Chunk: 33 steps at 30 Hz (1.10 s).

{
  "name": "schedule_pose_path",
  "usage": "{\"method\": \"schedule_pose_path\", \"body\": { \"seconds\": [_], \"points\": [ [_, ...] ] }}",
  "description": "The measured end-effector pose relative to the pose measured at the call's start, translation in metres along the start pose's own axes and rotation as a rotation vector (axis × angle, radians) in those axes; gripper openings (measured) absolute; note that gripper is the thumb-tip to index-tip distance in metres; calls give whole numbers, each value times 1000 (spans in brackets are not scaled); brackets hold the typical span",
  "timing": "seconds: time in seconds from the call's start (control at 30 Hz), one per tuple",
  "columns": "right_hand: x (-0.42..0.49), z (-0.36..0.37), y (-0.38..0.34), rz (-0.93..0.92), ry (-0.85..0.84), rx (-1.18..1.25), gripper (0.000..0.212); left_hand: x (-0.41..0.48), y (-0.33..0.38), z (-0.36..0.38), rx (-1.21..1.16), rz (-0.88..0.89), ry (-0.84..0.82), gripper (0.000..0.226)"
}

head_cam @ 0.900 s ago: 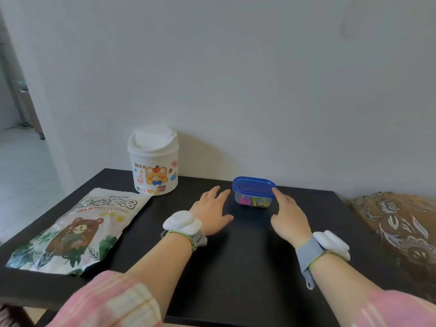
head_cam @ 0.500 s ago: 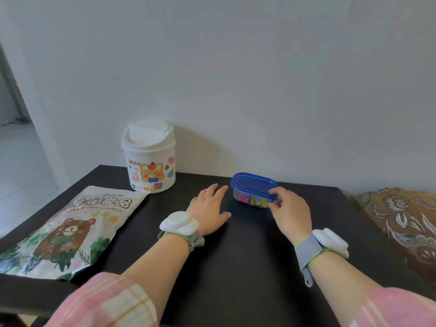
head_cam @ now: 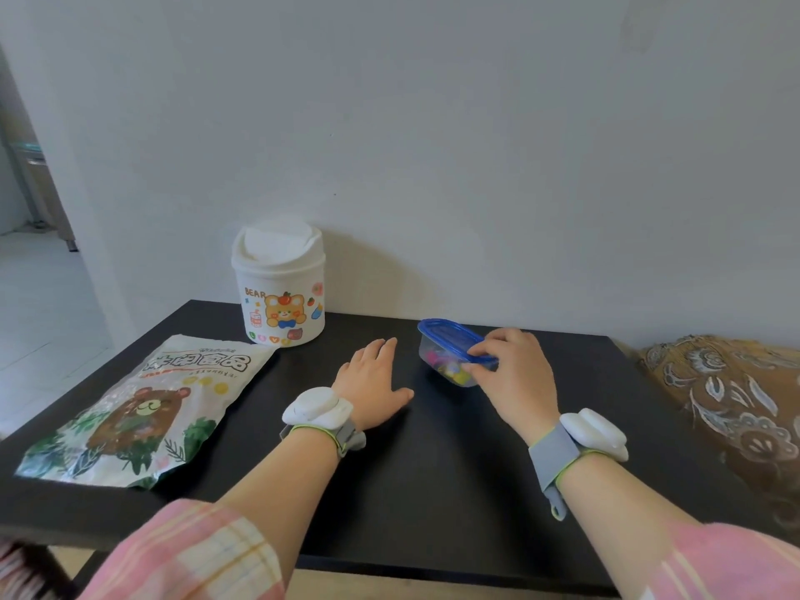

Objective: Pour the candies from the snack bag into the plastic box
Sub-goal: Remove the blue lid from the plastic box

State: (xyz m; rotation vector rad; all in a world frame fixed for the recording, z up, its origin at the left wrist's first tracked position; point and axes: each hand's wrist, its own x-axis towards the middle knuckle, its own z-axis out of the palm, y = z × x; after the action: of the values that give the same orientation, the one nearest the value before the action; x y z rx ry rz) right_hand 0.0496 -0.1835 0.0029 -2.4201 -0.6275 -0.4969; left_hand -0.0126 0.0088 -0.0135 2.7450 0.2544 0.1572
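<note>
A small clear plastic box (head_cam: pixel 437 359) with a blue lid (head_cam: pixel 450 337) sits toward the back of the black table (head_cam: pixel 433 482), with colourful candies showing inside. My right hand (head_cam: pixel 517 378) grips the box's near right end, fingers pinched on the lid's rim. My left hand (head_cam: pixel 372 381) lies flat on the table just left of the box, fingers apart, holding nothing. The snack bag (head_cam: pixel 143 409), white with a brown bear and green leaves, lies flat at the table's left.
A white mini bin with a swing lid and a bear sticker (head_cam: pixel 279 283) stands at the back left against the wall. A brown patterned cloth (head_cam: pixel 731 409) lies off the table's right edge. The table's front edge is near my arms.
My right hand went from touching the box's right end to closing around it and pinching the lid rim. The box now looks tilted and turned slightly. My left hand stayed flat.
</note>
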Motion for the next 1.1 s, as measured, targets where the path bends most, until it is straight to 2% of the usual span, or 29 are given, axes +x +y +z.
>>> {"method": "schedule_pose_path", "body": {
  "seconds": [0.2,0.37,0.53,0.9,1.1],
  "points": [
    [-10,-9,-17,31,-68,162,12,-14,8,3,-196,-21,-41,107],
    [-18,-12,-23,25,-145,179,19,-19,15,7,-365,-2,36,103],
    [-19,-19,-25,35,-185,256,17,-17,12,11,-452,-26,65,126],
    [-20,-16,-39,15,-258,281,11,-15,11,19,-511,-28,119,95],
    [-13,-17,-36,50,-293,284,10,-11,9,19,-484,-26,119,98]
  ]
}}
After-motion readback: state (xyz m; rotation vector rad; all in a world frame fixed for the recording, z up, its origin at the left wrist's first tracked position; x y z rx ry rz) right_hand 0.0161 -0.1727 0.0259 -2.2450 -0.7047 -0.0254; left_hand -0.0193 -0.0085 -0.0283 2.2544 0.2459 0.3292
